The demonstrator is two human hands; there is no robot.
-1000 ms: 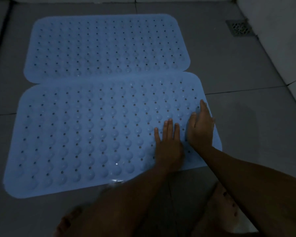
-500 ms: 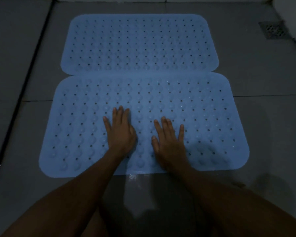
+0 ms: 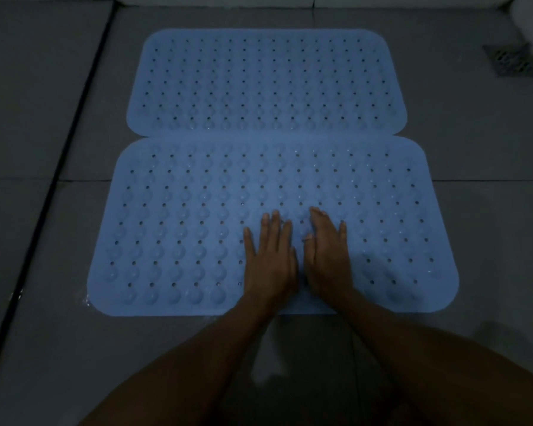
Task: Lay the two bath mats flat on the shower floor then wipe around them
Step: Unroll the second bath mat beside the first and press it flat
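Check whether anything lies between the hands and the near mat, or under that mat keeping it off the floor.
Nothing visible does. The left hand and right hand rest flat, side by side, directly on the near mat. It looks flat on the shower floor, its far edge meeting the far mat.
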